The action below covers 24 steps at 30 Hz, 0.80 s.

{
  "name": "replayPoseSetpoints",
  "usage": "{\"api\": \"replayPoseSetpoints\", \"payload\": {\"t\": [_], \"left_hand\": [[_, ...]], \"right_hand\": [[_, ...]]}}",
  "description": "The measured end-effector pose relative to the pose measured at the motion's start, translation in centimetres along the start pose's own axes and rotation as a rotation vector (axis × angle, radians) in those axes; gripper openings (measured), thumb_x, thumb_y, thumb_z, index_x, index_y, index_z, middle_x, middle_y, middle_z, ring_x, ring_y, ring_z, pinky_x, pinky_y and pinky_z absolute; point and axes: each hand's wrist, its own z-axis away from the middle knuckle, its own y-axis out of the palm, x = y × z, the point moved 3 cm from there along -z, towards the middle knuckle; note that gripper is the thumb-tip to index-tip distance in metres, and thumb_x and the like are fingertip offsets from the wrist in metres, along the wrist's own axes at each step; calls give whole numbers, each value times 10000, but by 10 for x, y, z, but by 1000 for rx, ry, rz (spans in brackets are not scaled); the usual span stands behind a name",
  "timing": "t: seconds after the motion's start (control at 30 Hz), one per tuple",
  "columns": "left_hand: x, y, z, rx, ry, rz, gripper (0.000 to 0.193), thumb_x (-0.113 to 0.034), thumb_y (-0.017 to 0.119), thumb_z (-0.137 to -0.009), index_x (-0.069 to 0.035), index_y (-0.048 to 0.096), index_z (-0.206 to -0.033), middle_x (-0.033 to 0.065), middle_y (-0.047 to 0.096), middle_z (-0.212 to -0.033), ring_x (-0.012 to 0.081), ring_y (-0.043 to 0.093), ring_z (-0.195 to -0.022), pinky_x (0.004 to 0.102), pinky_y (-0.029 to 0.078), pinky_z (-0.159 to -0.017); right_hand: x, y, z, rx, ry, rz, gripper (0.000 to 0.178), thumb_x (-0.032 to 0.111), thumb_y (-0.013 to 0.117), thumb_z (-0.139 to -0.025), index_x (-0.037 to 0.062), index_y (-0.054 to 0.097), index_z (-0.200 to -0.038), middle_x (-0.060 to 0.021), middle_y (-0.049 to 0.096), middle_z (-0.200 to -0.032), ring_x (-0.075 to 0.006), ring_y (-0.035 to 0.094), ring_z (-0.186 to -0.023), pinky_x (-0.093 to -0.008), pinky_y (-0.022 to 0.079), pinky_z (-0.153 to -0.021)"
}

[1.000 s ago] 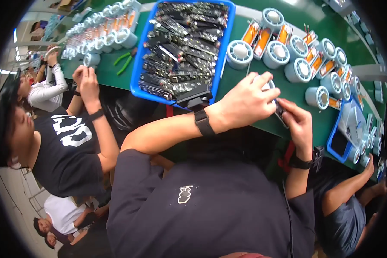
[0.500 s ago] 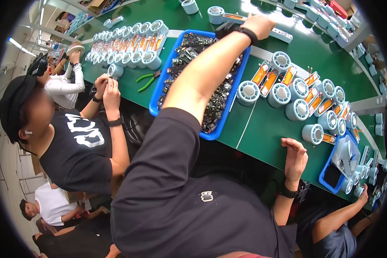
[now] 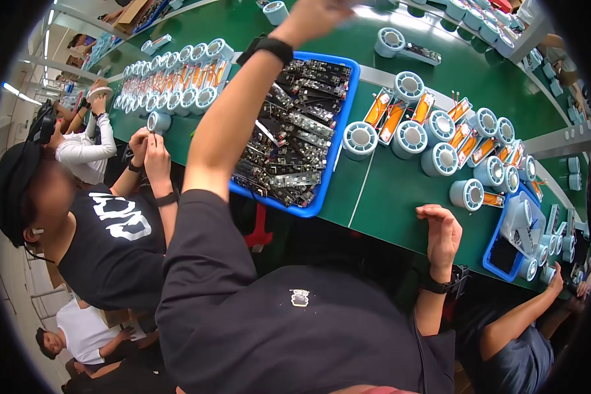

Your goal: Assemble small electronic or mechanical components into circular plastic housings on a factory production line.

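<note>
My left arm reaches across the blue tray (image 3: 352,98) of small black circuit boards (image 3: 308,125). Beyond the tray's far edge, my left hand (image 3: 315,20) is over the green table, its fingers smeared by motion; whether they hold anything cannot be made out. To its right lies a part with a round light-blue cap (image 3: 391,42) and a long narrow strip (image 3: 421,54). My right hand (image 3: 442,235) is raised by the table's near edge, fingers loosely bent, with nothing visible in it. Light-blue round-capped assemblies (image 3: 409,138) with orange strips lie beyond it.
At left, a co-worker (image 3: 105,230) in black handles a light-blue cap (image 3: 159,122) beside rows of similar assemblies (image 3: 171,79). A smaller blue bin (image 3: 499,259) stands at the right, near another person's arm (image 3: 519,312). A grey metal post (image 3: 558,139) crosses the right side.
My left hand has moved left, away from the part with the narrow strip, so its round cap now shows. More boards in the tray are uncovered. My right hand stays about the same.
</note>
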Motion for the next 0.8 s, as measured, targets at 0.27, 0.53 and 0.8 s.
{"api": "replayPoseSetpoints", "payload": {"t": [0.27, 0.53, 0.8], "left_hand": [[-214, 182, 174, 617, 657, -558, 31, -193, 702, -785, -178, 711, -759, -20, 670, -832, 169, 631, -1034, 505, 407, -1092], [-204, 58, 167, 356, 157, -694, 125, -90, 699, -788, -134, 717, -903, 48, 716, -919, 276, 693, -892, 404, 586, -800], [-49, -69, 273, -61, -577, -907, 261, -199, 781, -868, -117, 695, -1101, 134, 700, -1045, 375, 663, -1035, 476, 530, -895]], "right_hand": [[-5, -4, 1, 68, -5, -53, 510, 388, 429, -1135, -77, 634, -1174, -190, 674, -1141, -265, 625, -1090, -385, 475, -995], [-6, -6, 1, 23, -12, 21, 402, 293, 498, -1114, -71, 610, -1241, -150, 664, -1162, -219, 623, -1041, -347, 478, -964], [20, 58, -14, -15, 49, 617, 719, 138, 735, -934, -10, 394, -1550, -44, 640, -1111, -88, 585, -919, -239, 462, -773]]}}
